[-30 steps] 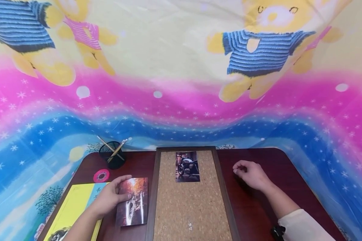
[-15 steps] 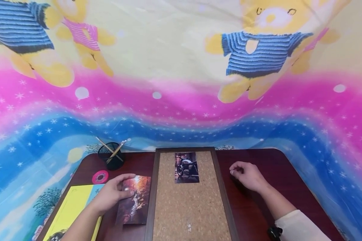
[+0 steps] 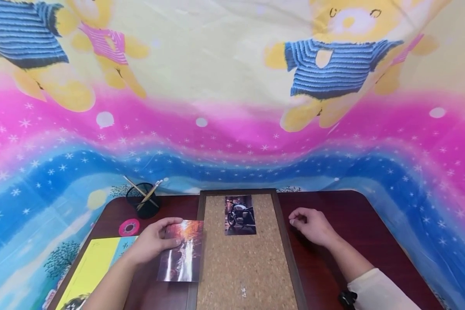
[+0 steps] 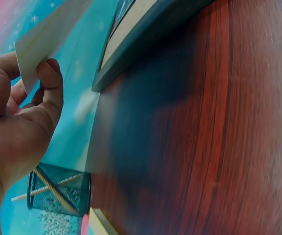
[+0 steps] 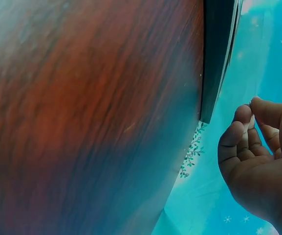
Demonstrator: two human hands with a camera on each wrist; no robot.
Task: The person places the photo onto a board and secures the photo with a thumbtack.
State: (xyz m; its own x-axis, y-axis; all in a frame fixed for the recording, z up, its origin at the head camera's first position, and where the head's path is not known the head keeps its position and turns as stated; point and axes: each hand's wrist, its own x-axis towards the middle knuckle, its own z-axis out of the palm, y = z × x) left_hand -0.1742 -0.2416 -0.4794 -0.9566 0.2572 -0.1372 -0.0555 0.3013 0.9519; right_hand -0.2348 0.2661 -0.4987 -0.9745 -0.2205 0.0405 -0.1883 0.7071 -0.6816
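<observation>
My left hand [image 3: 155,241] pinches a glossy photo print [image 3: 184,258] of an orange autumn wood with a pale stream. In the head view the print's right edge overlaps the left frame of the cork board [image 3: 248,267]. The left wrist view shows the print's pale back [image 4: 45,41] between thumb and fingers, raised off the table. A motorcycle photo [image 3: 240,215] lies at the far end of the cork. Right of the board, my right hand [image 3: 314,226] has thumb and index fingertips together, and a tiny dark thing [image 5: 250,104] shows at the tips, its kind too small to tell.
A black mesh pen cup [image 3: 145,204] with brushes or sticks stands at the back left of the dark red table [image 3: 333,280]. Before it lie a pink ring-shaped item [image 3: 129,227] and a yellow book [image 3: 87,262]. A small pale mark [image 3: 243,292] shows on the near cork.
My left hand has carried the autumn print rightward and slightly up, from beside the board to over its left frame. The right hand has shifted a little left toward the board.
</observation>
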